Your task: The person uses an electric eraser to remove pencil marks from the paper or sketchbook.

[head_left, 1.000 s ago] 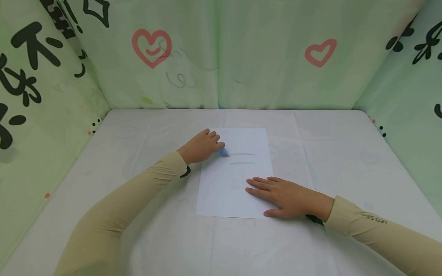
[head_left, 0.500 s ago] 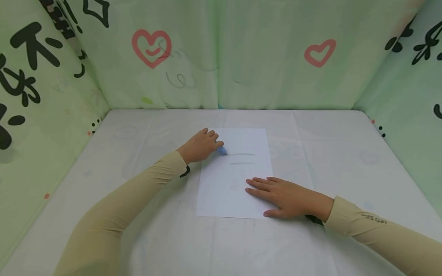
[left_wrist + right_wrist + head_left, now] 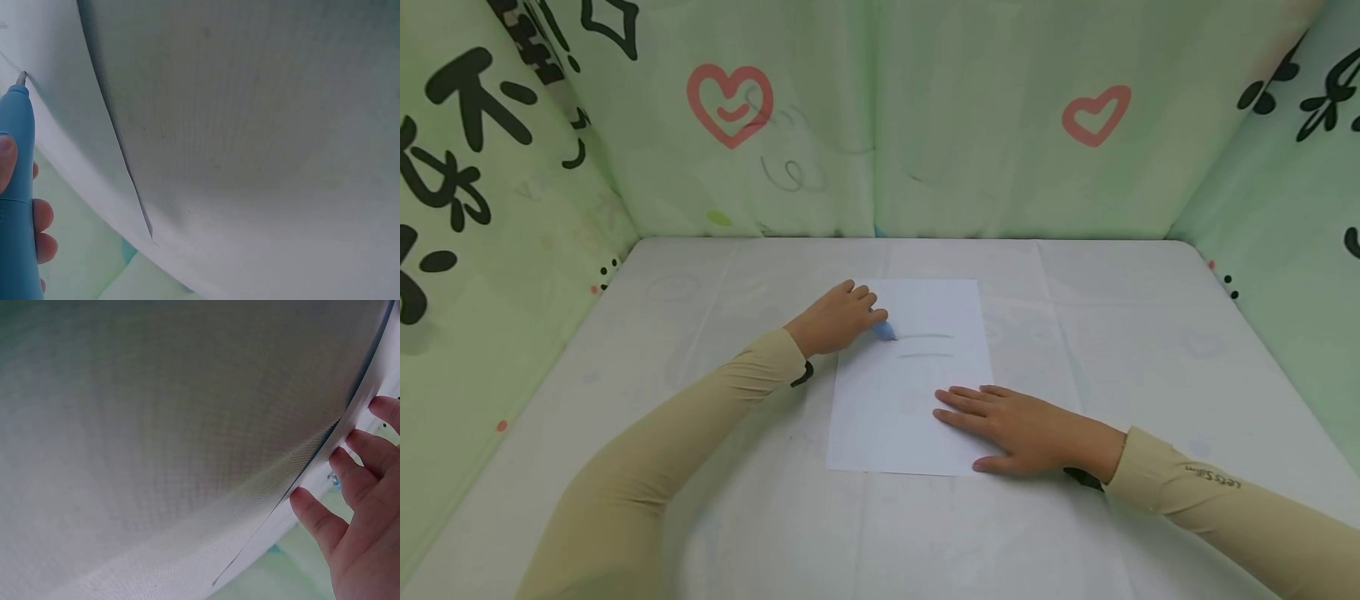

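Barely shifting since half a second ago, the blue pen (image 3: 883,330) is aiming its tip at the left end of a faint upper line (image 3: 927,336) on the white paper (image 3: 887,417); a second line is running below. Left hand (image 3: 835,317): fingers are clamping round the pen barrel. Right hand (image 3: 1018,427): fingers are lying straight and spread apart, resting at the paper's near right corner. Beneath, the white surface (image 3: 775,525) is supporting the paper; behind, a green backdrop (image 3: 955,183) is standing.
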Available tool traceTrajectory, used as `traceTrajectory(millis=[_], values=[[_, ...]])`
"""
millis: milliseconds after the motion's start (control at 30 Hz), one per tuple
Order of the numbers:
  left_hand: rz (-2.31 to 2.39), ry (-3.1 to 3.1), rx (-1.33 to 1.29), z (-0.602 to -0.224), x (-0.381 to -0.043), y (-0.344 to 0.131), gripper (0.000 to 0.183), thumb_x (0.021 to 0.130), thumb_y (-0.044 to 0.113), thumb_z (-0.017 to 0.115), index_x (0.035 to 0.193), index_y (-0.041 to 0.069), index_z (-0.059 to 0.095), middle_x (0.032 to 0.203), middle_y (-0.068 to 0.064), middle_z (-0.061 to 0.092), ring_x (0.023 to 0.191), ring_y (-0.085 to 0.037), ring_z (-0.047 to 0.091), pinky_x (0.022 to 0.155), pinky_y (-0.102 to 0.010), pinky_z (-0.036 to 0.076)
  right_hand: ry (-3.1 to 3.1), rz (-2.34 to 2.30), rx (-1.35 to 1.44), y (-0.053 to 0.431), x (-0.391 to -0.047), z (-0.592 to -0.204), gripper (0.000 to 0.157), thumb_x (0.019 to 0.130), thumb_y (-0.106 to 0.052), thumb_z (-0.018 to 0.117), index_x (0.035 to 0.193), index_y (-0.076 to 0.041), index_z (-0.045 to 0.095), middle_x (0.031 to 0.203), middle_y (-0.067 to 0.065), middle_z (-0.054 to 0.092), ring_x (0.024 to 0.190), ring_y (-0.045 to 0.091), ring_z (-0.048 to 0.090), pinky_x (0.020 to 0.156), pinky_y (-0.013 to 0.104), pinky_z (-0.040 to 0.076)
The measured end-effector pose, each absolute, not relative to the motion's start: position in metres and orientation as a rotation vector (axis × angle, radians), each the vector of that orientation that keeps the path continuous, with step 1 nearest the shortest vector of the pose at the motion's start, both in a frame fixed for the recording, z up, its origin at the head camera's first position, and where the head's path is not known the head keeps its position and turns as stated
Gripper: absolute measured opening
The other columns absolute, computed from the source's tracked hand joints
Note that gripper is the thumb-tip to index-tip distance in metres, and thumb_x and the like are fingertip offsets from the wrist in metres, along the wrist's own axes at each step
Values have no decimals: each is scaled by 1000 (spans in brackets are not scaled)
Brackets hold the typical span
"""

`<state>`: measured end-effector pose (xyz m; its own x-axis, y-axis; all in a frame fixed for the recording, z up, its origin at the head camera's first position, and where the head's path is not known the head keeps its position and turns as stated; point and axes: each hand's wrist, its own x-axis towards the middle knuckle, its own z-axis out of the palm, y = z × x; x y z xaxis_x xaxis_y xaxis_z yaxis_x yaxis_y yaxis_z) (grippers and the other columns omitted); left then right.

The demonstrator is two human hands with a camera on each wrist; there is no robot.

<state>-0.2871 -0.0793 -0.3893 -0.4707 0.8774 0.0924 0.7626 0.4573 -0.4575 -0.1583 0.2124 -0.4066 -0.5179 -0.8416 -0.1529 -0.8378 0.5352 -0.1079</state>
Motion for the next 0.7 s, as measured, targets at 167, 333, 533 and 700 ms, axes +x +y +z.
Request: traceTrajectory(millis=[167,333,533,700], values=[[508,-2402,-1376,-389,-287,-79,14,91,13,59,105,15,59,92,-5,63,81,-19,54,73,-30,40,2580,-33,-1423,212,-158,-406,66,93,-44,53,148,-16,29,156,7,26,141,26,30,108,49,33],[510,-2411,-1398,-391,-288,-79,15,92,13,57,107,15,59,93,-5,64,82,-19,55,73,-30,40,2571,-30,-1416,211,-158,-404,66,93,-43,52,148,-16,29,156,7,25,142,26,30,108,49,32],[500,-2404,-1380,-392,-289,-80,14,92,12,57,105,15,59,91,-5,63,81,-19,54,73,-31,40,2570,-32,-1419,212,-158,-404,66,93,-44,52,148,-15,29,156,7,25,142,26,29,108,49,32],[493,-2405,-1403,-393,-289,-79,14,93,12,56,106,14,59,91,-5,63,80,-19,54,72,-30,39,2575,-28,-1433,212,-158,-404,66,93,-44,52,148,-15,30,156,7,25,141,26,30,107,48,33]])
